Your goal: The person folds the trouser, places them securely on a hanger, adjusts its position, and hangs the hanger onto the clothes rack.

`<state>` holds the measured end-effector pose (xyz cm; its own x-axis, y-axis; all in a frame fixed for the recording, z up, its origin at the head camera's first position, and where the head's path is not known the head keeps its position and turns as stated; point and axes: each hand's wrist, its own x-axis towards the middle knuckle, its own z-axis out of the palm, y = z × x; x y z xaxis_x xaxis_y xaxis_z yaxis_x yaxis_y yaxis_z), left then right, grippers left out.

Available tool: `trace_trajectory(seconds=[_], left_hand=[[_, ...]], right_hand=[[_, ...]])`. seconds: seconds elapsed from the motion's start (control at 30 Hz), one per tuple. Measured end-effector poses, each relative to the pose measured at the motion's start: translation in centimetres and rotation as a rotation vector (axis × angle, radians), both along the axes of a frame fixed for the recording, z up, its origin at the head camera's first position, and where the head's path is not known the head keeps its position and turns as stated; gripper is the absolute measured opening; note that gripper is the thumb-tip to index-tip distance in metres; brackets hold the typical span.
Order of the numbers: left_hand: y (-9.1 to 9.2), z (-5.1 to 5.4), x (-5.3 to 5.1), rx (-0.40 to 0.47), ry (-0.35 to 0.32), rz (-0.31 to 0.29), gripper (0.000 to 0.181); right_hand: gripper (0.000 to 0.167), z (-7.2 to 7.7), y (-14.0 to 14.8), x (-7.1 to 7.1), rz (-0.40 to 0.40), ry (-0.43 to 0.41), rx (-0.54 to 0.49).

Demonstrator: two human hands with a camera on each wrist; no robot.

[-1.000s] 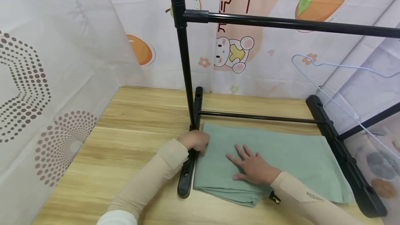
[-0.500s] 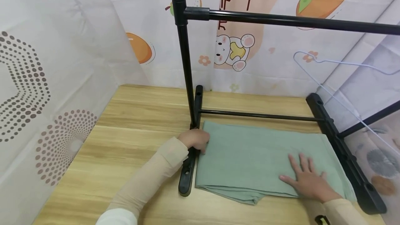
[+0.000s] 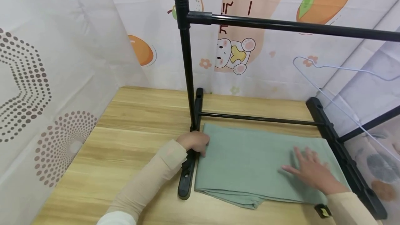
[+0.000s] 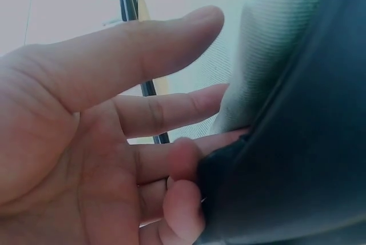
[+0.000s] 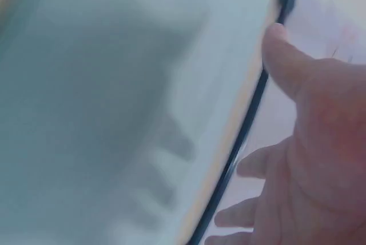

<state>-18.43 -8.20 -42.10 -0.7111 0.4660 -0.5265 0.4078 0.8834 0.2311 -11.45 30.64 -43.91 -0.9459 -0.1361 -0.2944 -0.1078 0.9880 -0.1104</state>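
Note:
A sage-green folded cloth [image 3: 250, 169] lies flat between the two feet of a black rack [image 3: 189, 79]. My left hand [image 3: 194, 141] is over the rack's left foot, at the cloth's left edge. In the left wrist view its thumb [image 4: 154, 45] stands apart, while loosely bent fingers touch the cloth edge and the black foot. My right hand [image 3: 312, 171] is spread over the right part of the cloth; in the right wrist view it hovers just above, casting a finger-shaped shadow. Nothing is in its grasp.
The rack's top rail [image 3: 281, 25] and low crossbar [image 3: 256, 117] run behind the cloth. A pale wire hanger [image 3: 331, 96] hangs at right. The rack's right foot [image 3: 350, 162] borders the cloth. Printed curtains surround the wooden table [image 3: 134, 131].
My right hand has moved rightward across the cloth from its middle and lifted slightly off it. The cloth's front fold looks flatter at right. The left hand has stayed in place.

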Motion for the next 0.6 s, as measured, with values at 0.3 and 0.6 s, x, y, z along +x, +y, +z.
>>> trace_trajectory(seconds=[0.3,0.6], left_hand=[[0.8,0.4,0.3,-0.031,0.013,-0.021,0.025],[1.0,1.0,0.3,-0.043,0.009,-0.012,0.02]], right_hand=[[0.097,0.0,-13.9,-3.2,0.262,-0.068,-0.076],[0.102,-1.3,-14.0,-5.1,0.211,-0.168,0.03]])
